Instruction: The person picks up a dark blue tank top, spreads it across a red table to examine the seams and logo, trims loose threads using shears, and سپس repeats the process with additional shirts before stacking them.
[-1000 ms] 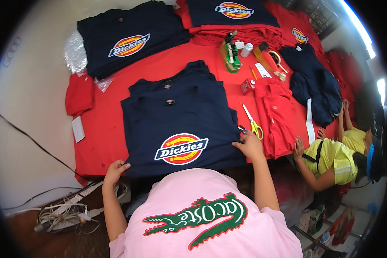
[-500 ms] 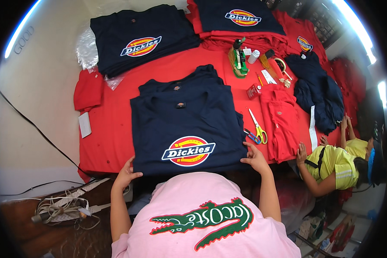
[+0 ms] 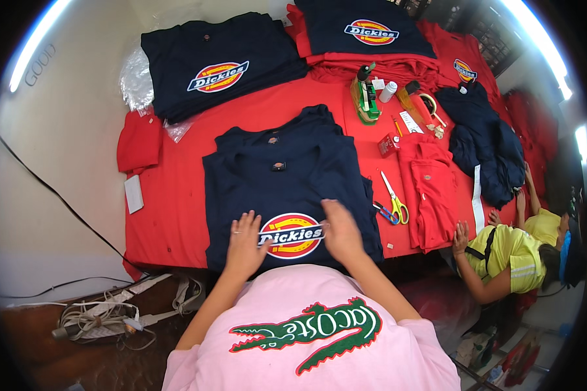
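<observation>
In front of me lies a navy folded T-shirt [image 3: 267, 192] with a red, yellow and white oval print on its front. It rests on other navy shirts, whose necklines stick out beyond it. My left hand [image 3: 246, 242] lies flat on the cloth at the print's left edge, fingers spread. Over the print's right edge, my right hand [image 3: 340, 231] is slightly blurred, its fingers stretched out and holding nothing. Yellow-handled scissors [image 3: 396, 203] lie right of the shirts, beside a small blue-handled tool [image 3: 386, 212].
Navy shirt stacks [image 3: 222, 49] line the far side of the red-covered table [image 3: 169, 221]. A green tape dispenser [image 3: 365, 101], a white bottle [image 3: 388, 92] and folded red garments [image 3: 427, 189] stand to the right. A co-worker in yellow [image 3: 502, 251] sits at the right edge; cables [image 3: 104, 316] lie lower left.
Both hands have let go of the shirt's near side edges and moved inward onto its front, beside the print. The view has shifted slightly.
</observation>
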Demonstrator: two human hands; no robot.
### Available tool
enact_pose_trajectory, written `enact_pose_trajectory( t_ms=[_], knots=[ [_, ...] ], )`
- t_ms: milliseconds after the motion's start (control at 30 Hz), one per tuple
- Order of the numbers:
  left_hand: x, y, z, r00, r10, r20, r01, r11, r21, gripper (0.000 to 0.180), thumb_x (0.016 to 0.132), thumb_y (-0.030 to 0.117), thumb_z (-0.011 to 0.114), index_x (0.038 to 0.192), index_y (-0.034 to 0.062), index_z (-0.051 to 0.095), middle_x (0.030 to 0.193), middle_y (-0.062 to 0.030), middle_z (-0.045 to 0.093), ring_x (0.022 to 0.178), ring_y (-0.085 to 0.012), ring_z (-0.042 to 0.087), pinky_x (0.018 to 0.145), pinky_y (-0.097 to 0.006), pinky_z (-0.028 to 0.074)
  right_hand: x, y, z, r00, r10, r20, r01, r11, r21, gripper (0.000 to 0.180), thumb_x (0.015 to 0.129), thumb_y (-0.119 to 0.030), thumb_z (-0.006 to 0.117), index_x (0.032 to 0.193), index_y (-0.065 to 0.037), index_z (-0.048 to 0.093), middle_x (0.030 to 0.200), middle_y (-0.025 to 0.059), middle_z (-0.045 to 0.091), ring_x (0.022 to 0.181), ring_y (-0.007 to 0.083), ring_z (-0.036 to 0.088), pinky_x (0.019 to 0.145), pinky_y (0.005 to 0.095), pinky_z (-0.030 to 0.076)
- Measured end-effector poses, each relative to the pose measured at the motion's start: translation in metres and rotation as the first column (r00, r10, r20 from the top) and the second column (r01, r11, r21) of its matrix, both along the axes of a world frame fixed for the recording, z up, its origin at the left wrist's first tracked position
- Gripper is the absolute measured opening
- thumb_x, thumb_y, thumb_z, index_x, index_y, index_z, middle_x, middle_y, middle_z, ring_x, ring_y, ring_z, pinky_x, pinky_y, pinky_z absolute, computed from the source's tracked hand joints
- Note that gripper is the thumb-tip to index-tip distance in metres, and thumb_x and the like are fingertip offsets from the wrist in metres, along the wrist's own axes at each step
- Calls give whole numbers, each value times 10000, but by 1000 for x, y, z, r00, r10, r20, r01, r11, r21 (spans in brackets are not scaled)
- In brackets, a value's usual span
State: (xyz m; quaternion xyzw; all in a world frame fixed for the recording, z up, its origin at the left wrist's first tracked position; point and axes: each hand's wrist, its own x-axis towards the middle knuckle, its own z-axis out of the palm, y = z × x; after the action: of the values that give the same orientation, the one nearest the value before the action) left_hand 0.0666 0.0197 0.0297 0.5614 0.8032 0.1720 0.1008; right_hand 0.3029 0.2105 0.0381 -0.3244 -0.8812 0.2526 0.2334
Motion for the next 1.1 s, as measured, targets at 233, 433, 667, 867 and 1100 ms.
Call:
enact_pose_trajectory(
  t_ms=[233, 433, 667, 867, 1100],
  knots=[
    [-20, 41, -35, 988, 48, -147, -60, 995, -78, 968, 1024, 580, 590, 1664, -63, 253, 1765, -247, 192, 1651, -392, 153, 1327, -541, 135, -28, 21, -54, 950, 65, 304, -92, 993, 72, 767, 1085, -364, 562, 1668, 35, 261, 1762, 230, 211, 1640, 371, 209, 1331, 476, 187],
    [-89, 89, -25, 984, 56, -170, -63, 997, -41, 870, 1047, 503, 594, 1679, -5, 279, 1771, -158, 248, 1648, -365, 178, 1323, -555, 143, -61, 82, -59, 955, -95, 282, 41, 981, 191, 692, 1088, -316, 541, 1654, 17, 322, 1738, 212, 290, 1624, 346, 263, 1329, 469, 202],
    [-134, 130, -35, 968, 91, -234, -101, 994, -31, 894, 1034, 523, 608, 1682, 5, 275, 1777, -156, 229, 1657, -367, 148, 1320, -586, 123, -107, 151, -59, 927, -182, 329, 63, 938, 340, 654, 1104, -338, 482, 1654, -10, 345, 1735, 167, 323, 1618, 305, 285, 1321, 509, 202],
    [-138, 138, -38, 968, 95, -233, -105, 994, -32, 870, 1049, 519, 580, 1695, 35, 257, 1789, -128, 207, 1667, -339, 108, 1319, -605, 85, -121, 179, -60, 918, -189, 348, 55, 931, 362, 661, 1110, -397, 467, 1669, -66, 346, 1760, 122, 291, 1630, 287, 255, 1321, 542, 178],
    [-95, 123, -27, 971, 136, -198, -118, 988, 100, 832, 1035, 366, 619, 1671, -35, 263, 1769, -217, 213, 1654, -400, 133, 1320, -599, 76, -144, 99, -31, 976, -196, 94, 148, 916, 373, 769, 1060, -381, 560, 1652, 39, 306, 1738, 215, 291, 1624, 352, 264, 1313, 555, 196]
  ],
)
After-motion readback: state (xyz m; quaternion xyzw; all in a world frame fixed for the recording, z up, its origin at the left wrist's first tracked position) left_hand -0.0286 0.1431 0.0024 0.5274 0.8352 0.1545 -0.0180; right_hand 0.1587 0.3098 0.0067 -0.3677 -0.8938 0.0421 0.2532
